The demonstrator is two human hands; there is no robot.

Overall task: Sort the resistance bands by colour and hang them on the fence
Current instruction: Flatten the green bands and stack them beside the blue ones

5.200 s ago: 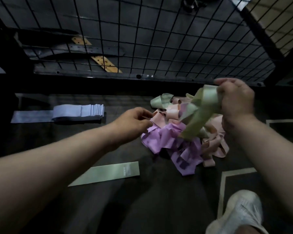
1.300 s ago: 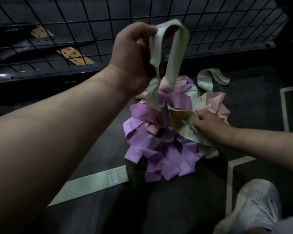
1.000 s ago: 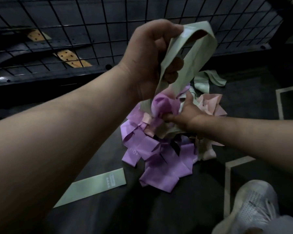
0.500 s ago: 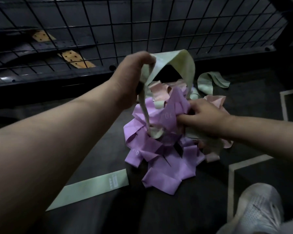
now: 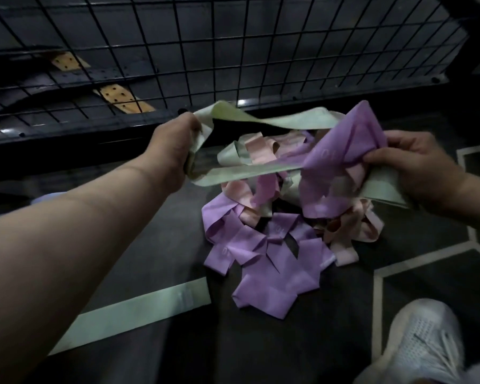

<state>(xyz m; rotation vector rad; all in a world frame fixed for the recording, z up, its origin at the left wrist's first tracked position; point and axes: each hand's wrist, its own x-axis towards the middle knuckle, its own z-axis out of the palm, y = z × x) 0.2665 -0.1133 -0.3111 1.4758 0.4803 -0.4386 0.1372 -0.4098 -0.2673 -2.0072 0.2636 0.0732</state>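
- The left hand [image 5: 175,145], at 10 o'clock from the heap, is clenched around one end of a pale green resistance band [image 5: 261,121].
- That green loop is held raised above the heap and drawn out toward 3 o'clock in two strands, an upper and a lower one. Its far end is hidden behind a purple band [image 5: 344,151].
- The right hand [image 5: 419,167], at 2 o'clock from the heap, is closed on the bunched purple band, which is pinched between thumb and fingers.
- A green strip shows beneath this hand. Whether it is also gripped cannot be told.
- A tangled heap of bands [image 5: 275,273] lies on the dark floor [image 5: 302,350] below both hands. Purple bands are spread at its 6 o'clock side, pink ones [image 5: 347,234] at 3 o'clock, and pink and green loops are mixed at 12 o'clock.
- One flat green band [image 5: 139,309] is laid out alone on the floor at 8 o'clock from the heap, apart from it.
- The black wire fence [image 5: 233,51] stands beyond the heap at 12 o'clock, and no band hangs on the part in view.
- A white shoe [image 5: 427,347] is seen at 5 o'clock from the heap.
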